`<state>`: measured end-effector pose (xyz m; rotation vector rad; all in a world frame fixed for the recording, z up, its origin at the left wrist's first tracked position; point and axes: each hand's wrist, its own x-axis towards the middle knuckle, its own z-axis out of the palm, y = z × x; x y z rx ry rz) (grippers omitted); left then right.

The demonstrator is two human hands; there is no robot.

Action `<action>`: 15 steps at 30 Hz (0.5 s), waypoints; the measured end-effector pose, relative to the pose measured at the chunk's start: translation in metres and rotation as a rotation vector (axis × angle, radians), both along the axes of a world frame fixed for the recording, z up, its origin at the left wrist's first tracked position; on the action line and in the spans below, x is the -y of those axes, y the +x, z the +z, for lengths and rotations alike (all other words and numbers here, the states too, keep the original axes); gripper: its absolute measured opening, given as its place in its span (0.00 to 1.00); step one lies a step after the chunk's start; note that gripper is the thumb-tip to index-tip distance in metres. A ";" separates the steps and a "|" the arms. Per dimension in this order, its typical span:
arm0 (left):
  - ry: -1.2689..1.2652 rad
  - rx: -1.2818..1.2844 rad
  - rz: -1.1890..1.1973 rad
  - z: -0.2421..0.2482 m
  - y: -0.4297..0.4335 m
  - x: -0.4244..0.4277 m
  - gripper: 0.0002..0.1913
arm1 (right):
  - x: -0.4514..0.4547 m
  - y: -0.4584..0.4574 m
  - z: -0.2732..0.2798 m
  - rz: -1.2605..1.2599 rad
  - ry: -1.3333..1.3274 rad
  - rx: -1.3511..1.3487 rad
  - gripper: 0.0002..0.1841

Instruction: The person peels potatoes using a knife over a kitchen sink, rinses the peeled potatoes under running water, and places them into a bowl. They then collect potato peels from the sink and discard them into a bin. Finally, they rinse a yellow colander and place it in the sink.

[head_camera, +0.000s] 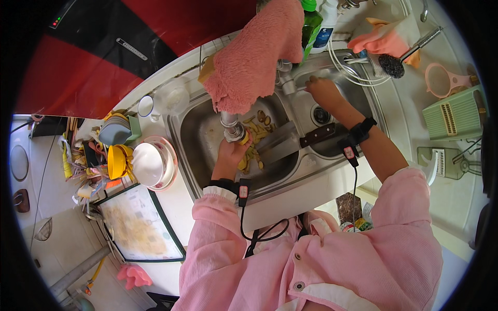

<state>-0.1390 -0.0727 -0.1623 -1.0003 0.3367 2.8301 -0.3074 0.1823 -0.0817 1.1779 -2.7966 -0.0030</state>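
Note:
Under the faucet's spout [232, 130], my left hand [229, 153] holds a yellow piece of food [244, 138], partly hidden by the spout. My right hand [320, 88] grips the faucet lever [302, 89] above the smaller basin. A pink towel [253, 62] drapes over the faucet and covers much of it. Yellowish food pieces and peelings [255, 130] lie in the larger steel basin [198, 132], beyond my left hand. A cleaver [282, 142] rests across that basin, its dark handle [317, 135] lying over the divider towards the smaller basin.
Stacked bowls [148, 165], yellow cups [118, 161] and a cutting board [134, 223] sit left of the sink. Green and white bottles [325, 27] stand behind the faucet. Rubber gloves [383, 37], a scrubbing brush [393, 66], a strainer [439, 79] and graters [451, 114] are at right.

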 end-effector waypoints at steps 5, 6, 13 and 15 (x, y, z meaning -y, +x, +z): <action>-0.225 -0.174 -0.079 -0.013 0.002 0.000 0.08 | 0.023 0.031 0.024 0.141 -0.295 -0.164 0.13; -0.238 -0.238 -0.098 -0.017 0.001 0.002 0.08 | 0.031 0.045 0.024 0.148 -0.335 0.062 0.15; -0.298 -0.255 -0.064 -0.021 0.003 -0.004 0.09 | 0.098 0.127 -0.024 0.219 -0.719 0.586 0.17; -0.194 -0.103 0.043 -0.018 0.002 -0.009 0.09 | 0.119 0.134 -0.043 0.146 -0.819 0.634 0.19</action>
